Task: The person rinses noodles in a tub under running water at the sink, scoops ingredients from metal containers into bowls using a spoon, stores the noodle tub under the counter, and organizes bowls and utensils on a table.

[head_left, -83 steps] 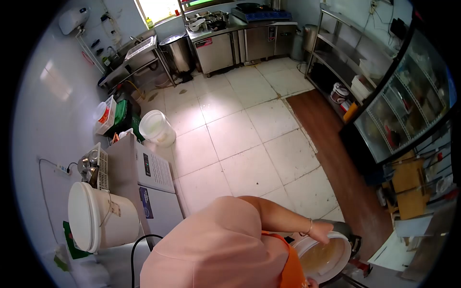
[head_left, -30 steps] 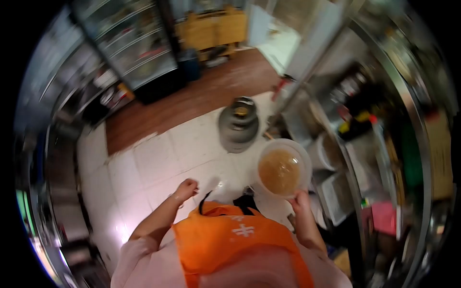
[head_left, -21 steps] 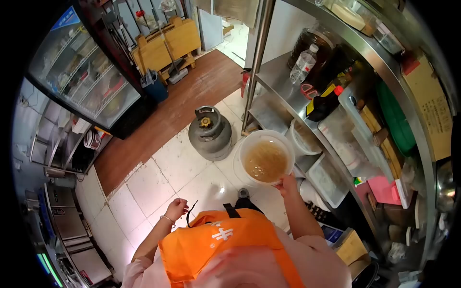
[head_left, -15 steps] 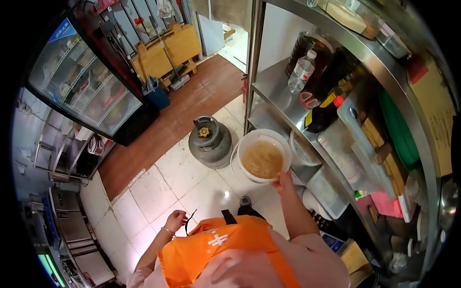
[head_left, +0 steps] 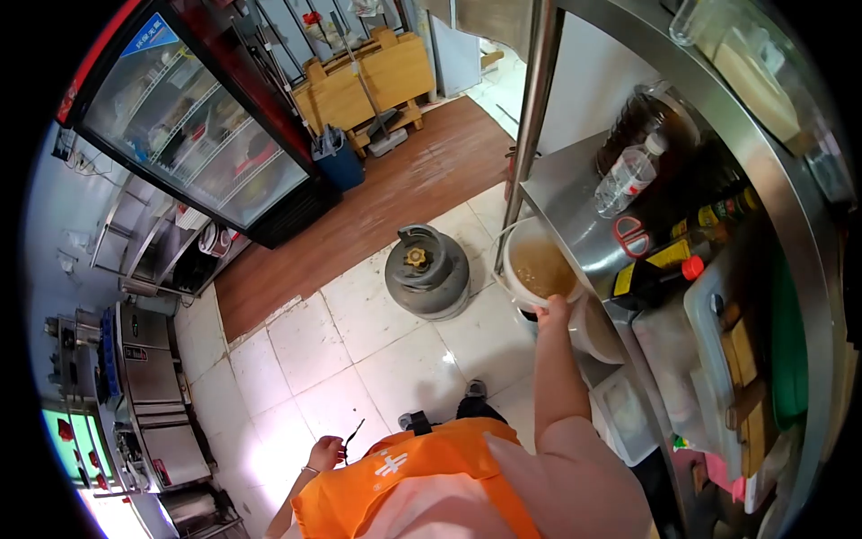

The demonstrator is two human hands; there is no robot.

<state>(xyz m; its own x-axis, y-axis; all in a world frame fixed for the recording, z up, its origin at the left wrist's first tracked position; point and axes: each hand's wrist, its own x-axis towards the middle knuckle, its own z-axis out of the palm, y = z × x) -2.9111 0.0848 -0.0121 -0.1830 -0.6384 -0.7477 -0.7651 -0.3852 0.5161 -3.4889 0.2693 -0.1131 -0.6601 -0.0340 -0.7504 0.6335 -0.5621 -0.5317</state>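
My right hand (head_left: 552, 312) grips the near rim of a white bucket (head_left: 514, 286) holding pale brown, wet-looking contents that I cannot identify. The steel shelf's edge covers part of the bucket's right side, and its thin handle hangs toward the left. Close beside it on the right is another white tub (head_left: 594, 331), on a lower level. Out to the left of the orange apron (head_left: 395, 458) is my left hand (head_left: 327, 453), with loosely bent fingers and nothing visible in them. A black strap (head_left: 356, 431) stands out close to its fingertips.
A grey gas cylinder (head_left: 429, 274) stands on the tiled floor. Shelving on the right bears a plastic bottle (head_left: 626, 180), red-handled scissors (head_left: 631, 236) and a dark sauce bottle (head_left: 651, 277). At the back left are a glass-door fridge (head_left: 202, 126) and a blue bin (head_left: 338, 162).
My right hand has lowered the bucket and carried it forward, partly behind the shelf edge. The view has shifted to the right. My left hand stays out at the side.
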